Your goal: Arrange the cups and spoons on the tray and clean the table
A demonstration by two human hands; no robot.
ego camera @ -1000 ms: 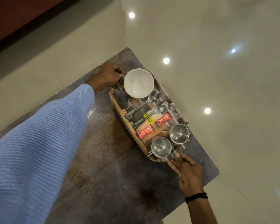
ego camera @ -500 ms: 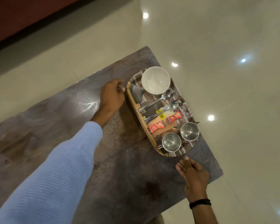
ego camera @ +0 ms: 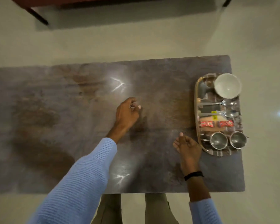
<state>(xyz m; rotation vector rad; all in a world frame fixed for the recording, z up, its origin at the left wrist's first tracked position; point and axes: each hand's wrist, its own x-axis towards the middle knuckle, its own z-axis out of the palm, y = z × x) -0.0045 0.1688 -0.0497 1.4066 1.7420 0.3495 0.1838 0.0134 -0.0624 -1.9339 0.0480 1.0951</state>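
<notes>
An oval tray lies at the right end of the brown stone table. On it stand a white bowl at the far end and two steel cups at the near end. Two spoons and two red sachets lie between them. My left hand hovers over the table's middle with fingers loosely curled, holding nothing. My right hand hangs just left of the tray's near end, fingers relaxed, not touching it.
Dark furniture with a slanted leg stands beyond the table on the pale tiled floor. My legs are against the table's near edge. Light glare spots show on the tabletop.
Both hands let go of the tray and drew back from it. The left hand moved to the table's middle. My view swung left, so the whole table now shows.
</notes>
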